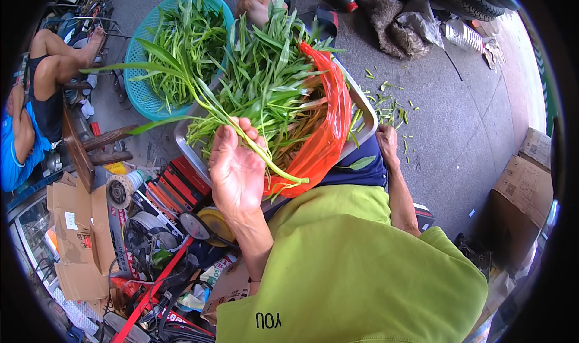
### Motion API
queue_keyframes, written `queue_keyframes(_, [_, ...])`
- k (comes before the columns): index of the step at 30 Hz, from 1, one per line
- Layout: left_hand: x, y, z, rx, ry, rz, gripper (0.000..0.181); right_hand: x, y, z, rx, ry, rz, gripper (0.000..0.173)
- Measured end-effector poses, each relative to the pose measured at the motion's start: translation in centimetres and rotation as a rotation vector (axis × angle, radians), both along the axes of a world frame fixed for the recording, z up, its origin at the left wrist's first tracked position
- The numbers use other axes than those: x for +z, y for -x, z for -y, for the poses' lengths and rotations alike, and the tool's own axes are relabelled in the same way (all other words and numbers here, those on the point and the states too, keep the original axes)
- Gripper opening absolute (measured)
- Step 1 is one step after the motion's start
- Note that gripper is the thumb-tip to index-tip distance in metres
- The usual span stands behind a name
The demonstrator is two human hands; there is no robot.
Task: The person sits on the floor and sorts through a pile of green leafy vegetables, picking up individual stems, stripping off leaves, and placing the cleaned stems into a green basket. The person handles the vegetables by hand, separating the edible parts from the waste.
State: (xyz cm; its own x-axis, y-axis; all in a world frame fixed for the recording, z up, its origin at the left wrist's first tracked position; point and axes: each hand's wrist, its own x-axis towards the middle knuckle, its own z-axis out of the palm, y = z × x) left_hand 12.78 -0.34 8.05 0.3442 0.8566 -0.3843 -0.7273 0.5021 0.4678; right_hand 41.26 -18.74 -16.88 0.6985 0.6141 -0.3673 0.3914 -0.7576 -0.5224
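Note:
My left hand [237, 166] holds a long green stem of leafy vegetable [253, 146], likely water spinach, over a metal tray [368, 112]. Its narrow leaves reach out to the upper left, and the cut end points to the lower right. In the tray lies a large heap of the same greens [267, 67], partly in a red plastic bag [332, 130]. The tray rests on my lap. My right hand [387, 139] hangs low beside the tray's right edge; its fingers are mostly hidden. A loose leaf [363, 163] lies on my dark shorts.
A teal plastic basket [135, 89] of greens stands beyond the tray. Cut stem pieces [393, 110] litter the floor at right. Tools, cables and an opened cardboard box [74, 234] crowd the left. Another person [49, 71] sits at far left. A carton [524, 189] stands at right.

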Motion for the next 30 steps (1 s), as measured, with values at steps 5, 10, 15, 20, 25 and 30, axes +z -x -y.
queue_keyframes(5, [-0.6,0.2,-0.4,0.001,0.009,-0.005,0.017,2.2,-0.6,-2.1,-0.023,0.113,-0.114,0.037])
queue_keyframes(10, [-0.7,0.4,-0.7,0.016,-0.009,0.017,0.017,3.7,-0.9,-4.6,0.047,-0.061,0.000,0.042])
queue_keyframes(15, [-0.7,0.2,-1.2,0.069,0.024,-0.057,0.016,9.1,0.0,-7.5,0.100,-0.332,0.171,0.051])
queue_keyframes(20, [-0.5,-0.3,-1.8,0.138,0.017,-0.129,0.016,19.5,3.4,-10.7,-0.092,-0.587,-0.086,0.022])
queue_keyframes(25, [0.3,-0.9,-2.1,0.201,0.030,-0.121,0.019,22.8,6.4,-11.9,0.139,-0.849,0.134,0.033])
queue_keyframes(30, [0.9,-1.5,-2.6,0.256,-0.038,-0.111,0.011,25.3,7.8,-11.6,0.430,-0.858,0.062,0.034])
